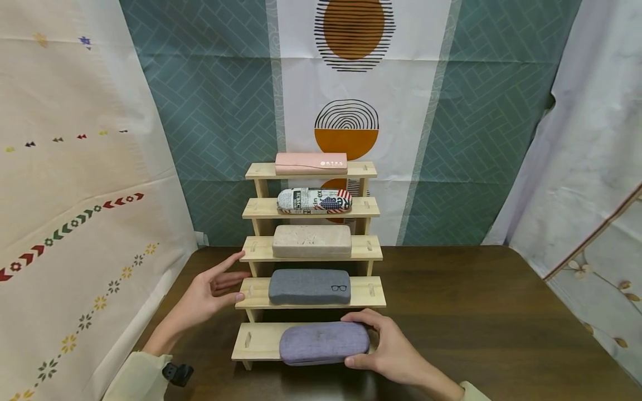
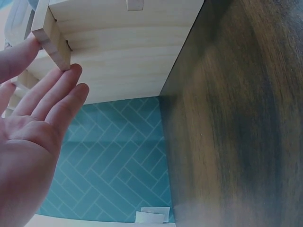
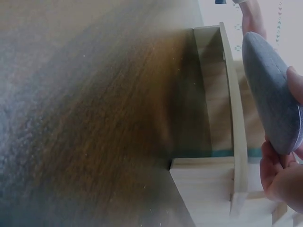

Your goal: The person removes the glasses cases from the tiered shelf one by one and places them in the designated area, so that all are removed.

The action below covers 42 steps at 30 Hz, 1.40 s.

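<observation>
A stepped wooden display rack [image 1: 257, 341] stands on the table with a glasses case on or over each tier. My right hand [image 1: 383, 348] grips the right end of a purple fabric glasses case [image 1: 321, 342] at the lowest tier, thumb at the front and fingers behind. The right wrist view shows that case [image 3: 270, 90] close over the plank. At the rack's left side, my left hand [image 1: 213, 292] has its fingers extended. In the left wrist view, thumb and fingertips [image 2: 73, 71] touch a plank's end. A blue-grey case [image 1: 306, 287] with a glasses print sits one tier up.
Higher tiers carry a beige case [image 1: 311, 242], a newspaper-print case [image 1: 313, 200] and a pink case [image 1: 311, 163] at the top. The dark wooden table [image 1: 446, 312] extends on both sides of the rack. Patterned cloths [image 1: 476, 122] hang behind and beside it.
</observation>
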### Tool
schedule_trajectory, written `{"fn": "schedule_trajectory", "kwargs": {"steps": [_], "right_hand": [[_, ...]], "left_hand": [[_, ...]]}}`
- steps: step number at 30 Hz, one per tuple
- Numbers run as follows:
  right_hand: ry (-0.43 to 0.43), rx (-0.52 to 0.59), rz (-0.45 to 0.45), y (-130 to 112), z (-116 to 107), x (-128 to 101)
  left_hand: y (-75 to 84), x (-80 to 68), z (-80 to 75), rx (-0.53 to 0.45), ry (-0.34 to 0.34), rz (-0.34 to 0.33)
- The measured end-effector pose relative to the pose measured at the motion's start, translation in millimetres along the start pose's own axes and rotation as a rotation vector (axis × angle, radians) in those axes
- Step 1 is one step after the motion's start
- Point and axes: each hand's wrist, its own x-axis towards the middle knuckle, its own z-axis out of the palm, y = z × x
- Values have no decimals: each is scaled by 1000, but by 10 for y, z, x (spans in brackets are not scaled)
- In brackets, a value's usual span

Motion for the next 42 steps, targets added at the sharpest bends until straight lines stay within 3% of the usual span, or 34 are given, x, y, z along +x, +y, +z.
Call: {"fn": "schedule_trajectory", "kwargs": {"steps": [17, 27, 42], "right_hand": [[-30, 118, -14, -135, -312, -112], [35, 0, -129, -222, -659, -180], [140, -167, -160, -378, -1509, -453]], "left_hand": [[1, -3, 5, -3, 8, 14], [6, 1, 17, -7, 13, 14], [-12, 7, -26, -35, -34, 22]]}}
